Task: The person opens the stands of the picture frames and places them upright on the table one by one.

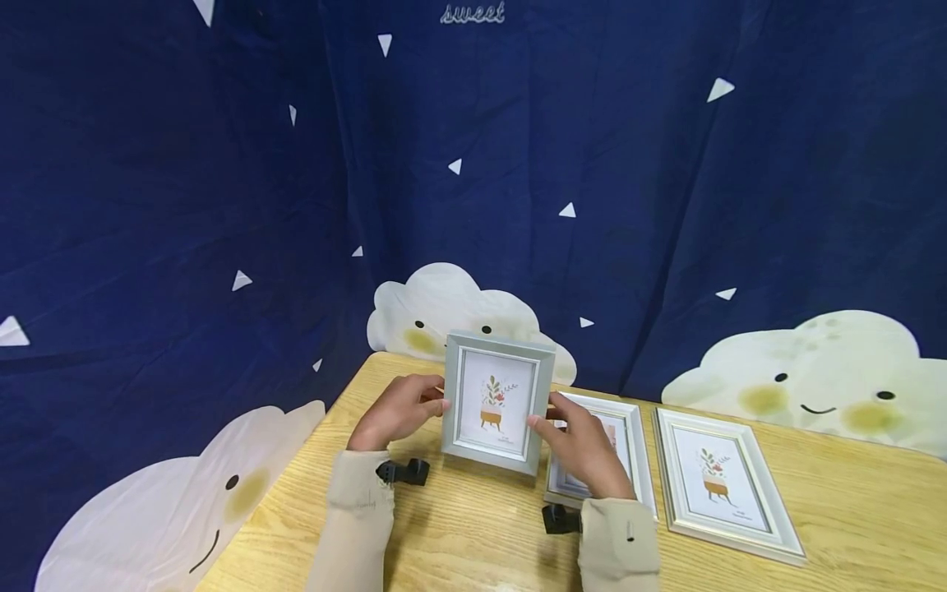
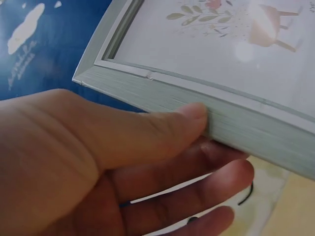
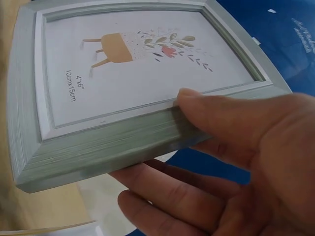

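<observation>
— Dark blue curtain [image 1: 629, 148] fills the upper part of the head view, printed with white triangles and smiling clouds. What's below it?

— A pale wood-grain table [image 1: 481, 543], running from the bottom centre out to the right edge.

— Where's the grey-green picture frame [image 1: 499, 403]?

— Just below the centre, raised at a tilt, its front toward the camera. It shows a potted-plant print [image 3: 120, 51] with leaves and a red flower. I can't tell whether its lower edge touches the table.

— How is it held?

— From both sides. The left hand [image 1: 403, 409] pinches the border at picture left, thumb on the front, fingers behind. The right hand [image 1: 588, 440] grips the opposite border, thumb on top, fingers underneath.

— And around them?

— A white picture frame [image 1: 728, 485] lies flat at lower right, with a similar plant picture. Another frame [image 1: 629, 448] lies just left of it, partly hidden by the right hand. Beige sleeves [image 1: 358, 501] rise from the bottom edge.
</observation>
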`<state>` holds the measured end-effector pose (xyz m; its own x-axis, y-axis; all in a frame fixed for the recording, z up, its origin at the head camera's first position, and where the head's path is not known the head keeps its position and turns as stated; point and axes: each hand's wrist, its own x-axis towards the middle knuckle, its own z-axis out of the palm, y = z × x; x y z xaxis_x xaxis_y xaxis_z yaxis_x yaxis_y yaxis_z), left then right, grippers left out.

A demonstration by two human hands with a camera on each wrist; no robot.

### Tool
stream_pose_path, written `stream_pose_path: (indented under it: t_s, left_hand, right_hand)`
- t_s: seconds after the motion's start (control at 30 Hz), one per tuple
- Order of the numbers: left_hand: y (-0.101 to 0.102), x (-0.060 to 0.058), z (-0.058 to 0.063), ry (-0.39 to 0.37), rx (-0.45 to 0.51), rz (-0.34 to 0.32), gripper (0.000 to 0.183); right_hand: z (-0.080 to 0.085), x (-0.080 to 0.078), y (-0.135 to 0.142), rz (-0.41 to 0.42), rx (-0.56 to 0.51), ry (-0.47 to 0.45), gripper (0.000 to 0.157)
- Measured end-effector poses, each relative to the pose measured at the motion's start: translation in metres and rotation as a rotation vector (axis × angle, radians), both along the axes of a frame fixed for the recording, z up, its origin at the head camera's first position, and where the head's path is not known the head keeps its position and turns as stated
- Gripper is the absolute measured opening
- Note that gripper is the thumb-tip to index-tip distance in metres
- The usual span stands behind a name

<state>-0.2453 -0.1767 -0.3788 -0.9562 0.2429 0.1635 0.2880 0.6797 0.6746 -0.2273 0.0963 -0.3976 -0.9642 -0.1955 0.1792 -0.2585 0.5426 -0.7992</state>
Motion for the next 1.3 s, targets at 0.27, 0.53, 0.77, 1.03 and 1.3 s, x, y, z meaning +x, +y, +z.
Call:
stream_pose_path:
  t_s: [0.27, 0.53, 0.77, 1.03, 1.3]
  left_hand:
    - [0.003, 0.013, 0.017, 0.122, -0.033, 0.013, 0.016]
    - [0.005, 0.023, 0.028, 0.177, -0.049, 0.019, 0.016]
    - [0.008, 0.031, 0.037, 0.183, -0.008, -0.015, 0.017]
    - [0.012, 0.042, 0.047, 0.229, 0.039, -0.022, 0.011]
    - [0.025, 0.056, 0.058, 0.278, 0.081, -0.003, 0.014]
  right_hand:
    - [0.015, 0.007, 0.000, -0.043, -0.020, 0.100, 0.035]
    - [0.017, 0.005, -0.001, -0.084, -0.092, 0.120, 0.034]
    - [0.014, 0.003, -0.003, -0.125, -0.146, 0.126, 0.037]
    - [0.010, 0.001, -0.011, -0.122, -0.225, 0.184, 0.039]
    - [0.006, -0.001, -0.016, -0.114, -0.331, 0.190, 0.043]
